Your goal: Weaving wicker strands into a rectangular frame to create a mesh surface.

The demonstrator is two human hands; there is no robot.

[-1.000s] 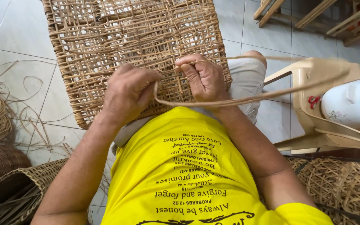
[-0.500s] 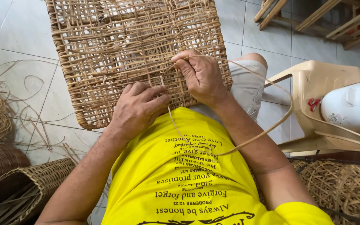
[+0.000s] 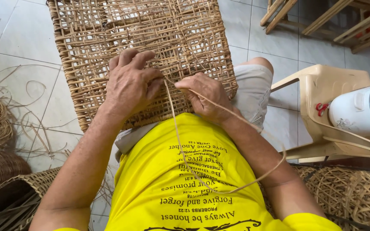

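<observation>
The open-weave tan rattan panel (image 3: 142, 51) lies across the lap; left hand (image 3: 129, 85) presses flat on it, right hand (image 3: 204, 96) pinches a thin rattan strand (image 3: 174, 128). Beige plastic chair (image 3: 322, 94) crowds the right; tiled floor (image 3: 13, 42) lies open left

Yellow printed T-shirt (image 3: 193, 188), pale grey shorts (image 3: 253, 90), bare arms

The woven panel (image 3: 142, 47) lies on the person's lap; plastic chair (image 3: 326, 98) to its right, loose strips (image 3: 18, 115) to its left.
</observation>
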